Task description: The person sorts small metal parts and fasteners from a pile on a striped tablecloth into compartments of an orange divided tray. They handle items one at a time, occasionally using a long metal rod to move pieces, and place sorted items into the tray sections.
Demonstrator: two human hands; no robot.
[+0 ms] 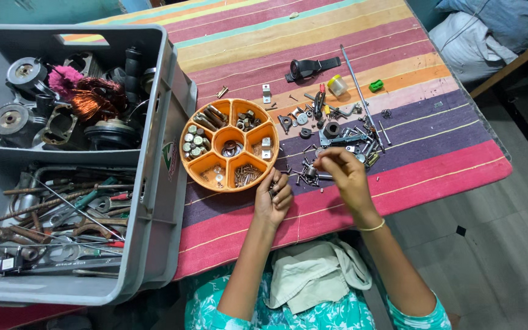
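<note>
Grey crate [154,122] w/ motor parts & tools sits at the worktop's [435,153] left edge, round orange compartment tray [230,145] of screws/washers just beside it. Left hand [274,197] near front edge, curled shut on small hardware, touching tray's rim. Right hand [344,174] pinches a tiny part, can't tell which, over the loose screw pile [337,131] toward the right edge.
</note>
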